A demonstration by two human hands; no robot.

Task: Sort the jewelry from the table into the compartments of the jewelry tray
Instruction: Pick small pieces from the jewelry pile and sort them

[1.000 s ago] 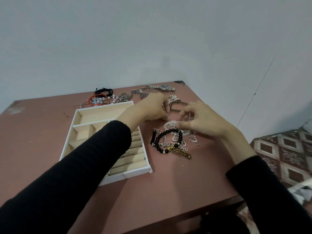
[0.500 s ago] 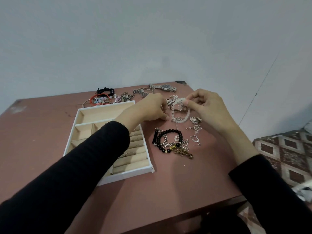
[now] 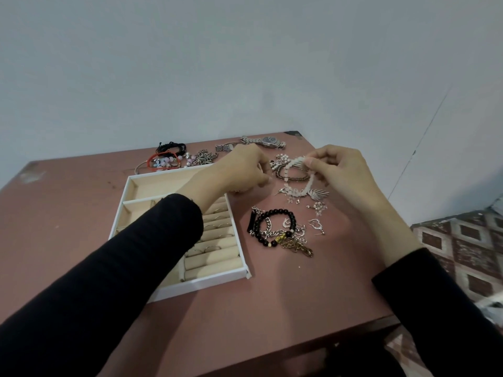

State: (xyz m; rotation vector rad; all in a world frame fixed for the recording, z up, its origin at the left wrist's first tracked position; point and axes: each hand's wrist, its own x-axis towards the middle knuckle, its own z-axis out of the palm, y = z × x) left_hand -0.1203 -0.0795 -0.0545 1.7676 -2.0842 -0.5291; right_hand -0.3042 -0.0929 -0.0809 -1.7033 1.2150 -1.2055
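Observation:
My right hand (image 3: 339, 172) pinches a white bead bracelet (image 3: 304, 180) and holds it lifted, its lower loop hanging down to the table. My left hand (image 3: 239, 170) hovers with curled fingers just left of the bracelet, by the tray's far right corner; whether it holds anything I cannot tell. The white jewelry tray (image 3: 217, 276) with beige lining lies under my left forearm; rings sit in its roll slots. A black bead bracelet (image 3: 275, 227) lies on chains nearer to me. A pearl brooch and bangle (image 3: 283, 165) sit between my hands.
At the table's far edge lie a silver watch (image 3: 268, 141), black cords (image 3: 171, 146), a red bracelet with pastel beads (image 3: 162, 161) and small chains (image 3: 202, 156). Loose earrings (image 3: 317, 225) lie right of the black beads. The table's edge runs close on the right, with a patterned floor beyond.
My right hand picked the white bead bracelet out of the pile and raised it up and away from me. My left hand barely moved.

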